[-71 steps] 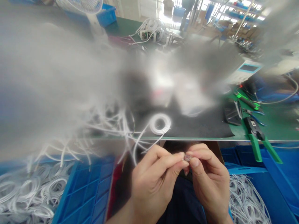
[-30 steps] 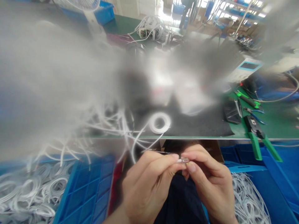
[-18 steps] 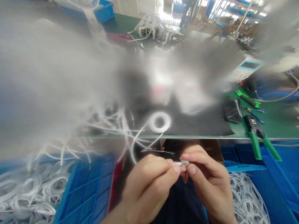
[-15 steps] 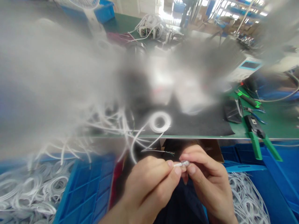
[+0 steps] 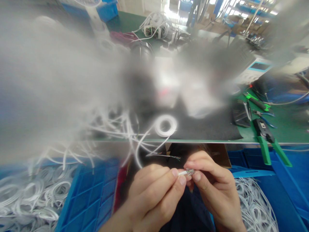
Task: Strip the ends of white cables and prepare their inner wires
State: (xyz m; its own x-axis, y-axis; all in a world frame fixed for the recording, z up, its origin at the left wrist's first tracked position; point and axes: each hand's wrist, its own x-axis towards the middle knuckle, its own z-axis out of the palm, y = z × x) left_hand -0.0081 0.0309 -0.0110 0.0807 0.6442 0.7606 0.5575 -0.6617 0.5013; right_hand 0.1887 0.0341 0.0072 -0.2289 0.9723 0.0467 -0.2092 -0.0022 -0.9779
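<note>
My left hand [image 5: 159,190] pinches a white cable [image 5: 182,173] close to its end, between thumb and forefinger. On that end sits a small clear plug [image 5: 190,171], which looks like a network connector. The fingers of my right hand [image 5: 212,183] close round the plug from the other side. Beyond the hands, a coil of white cable [image 5: 165,125] lies on a black mat [image 5: 205,129] at the bench edge. One loose cable end with bare thin wires [image 5: 175,157] hangs over the edge just past my hands.
Green-handled crimping pliers [image 5: 265,135] jut over the bench edge at right, near blue-handled pliers [image 5: 264,116]. A blue crate [image 5: 89,196] of coiled cables stands at lower left; another blue bin [image 5: 285,199] with cables is at lower right. Much of the upper left is blurred.
The plug and cable end have shifted slightly left and down and turned a little, so more of the plug shows. Both hands keep their grip.
</note>
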